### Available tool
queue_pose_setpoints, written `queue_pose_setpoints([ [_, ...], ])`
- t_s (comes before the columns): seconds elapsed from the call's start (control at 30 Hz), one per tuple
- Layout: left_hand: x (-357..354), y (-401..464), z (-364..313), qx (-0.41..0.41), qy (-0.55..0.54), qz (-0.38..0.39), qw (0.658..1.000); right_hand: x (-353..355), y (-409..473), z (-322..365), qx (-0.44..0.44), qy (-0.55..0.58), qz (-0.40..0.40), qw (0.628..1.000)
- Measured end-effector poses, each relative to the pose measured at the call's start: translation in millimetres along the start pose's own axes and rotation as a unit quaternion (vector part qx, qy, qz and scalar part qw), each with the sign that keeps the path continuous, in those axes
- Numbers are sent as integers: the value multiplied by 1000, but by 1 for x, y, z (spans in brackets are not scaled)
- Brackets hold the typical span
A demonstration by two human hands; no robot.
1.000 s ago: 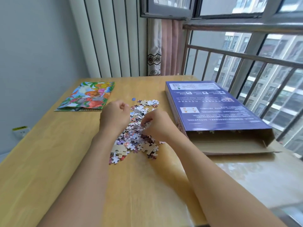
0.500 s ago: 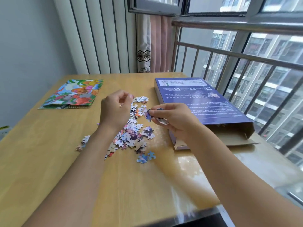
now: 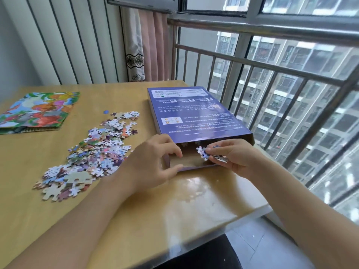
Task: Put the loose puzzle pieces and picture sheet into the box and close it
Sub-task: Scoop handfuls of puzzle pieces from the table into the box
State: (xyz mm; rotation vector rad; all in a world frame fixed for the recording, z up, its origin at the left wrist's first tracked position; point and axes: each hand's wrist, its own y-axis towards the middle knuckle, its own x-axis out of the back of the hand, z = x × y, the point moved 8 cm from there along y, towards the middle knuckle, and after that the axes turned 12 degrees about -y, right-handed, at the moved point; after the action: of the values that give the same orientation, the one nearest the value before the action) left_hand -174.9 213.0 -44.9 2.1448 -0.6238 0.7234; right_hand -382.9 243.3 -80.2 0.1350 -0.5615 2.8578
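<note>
The box (image 3: pixel 191 111), purple with printed text uppermost, lies flat on the table (image 3: pixel 147 206) at its right side, beside the window railing (image 3: pixel 272 74). Its long axis runs away from the person, and its open end faces them. Brown cardboard interior shows at the mouth.

The left hand (image 3: pixel 153 164) is at the left corner of the open end, fingers curled over the edge and thumb under the lower flap, gripping it. The right hand (image 3: pixel 233 158) is at the right of the mouth, fingers pinched narrowly around a small cluster of puzzle pieces (image 3: pixel 203 153) held just at the opening.

The loose puzzle pieces (image 3: pixel 93 154) lie in a spread heap on the table left of the box, elongated from near-left to far-right. The picture sheet (image 3: pixel 38 111) lies flat at the far left, well apart from the box.
</note>
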Motion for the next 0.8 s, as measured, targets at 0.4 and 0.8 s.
queue_pose_setpoints([
  [0.4,-18,-3,-3,2,34,83,996,-21,28,4,-56,293,-12,954],
  [0.8,-19,-3,-1,10,4,91,996,18,10,-3,63,-77,3,995],
])
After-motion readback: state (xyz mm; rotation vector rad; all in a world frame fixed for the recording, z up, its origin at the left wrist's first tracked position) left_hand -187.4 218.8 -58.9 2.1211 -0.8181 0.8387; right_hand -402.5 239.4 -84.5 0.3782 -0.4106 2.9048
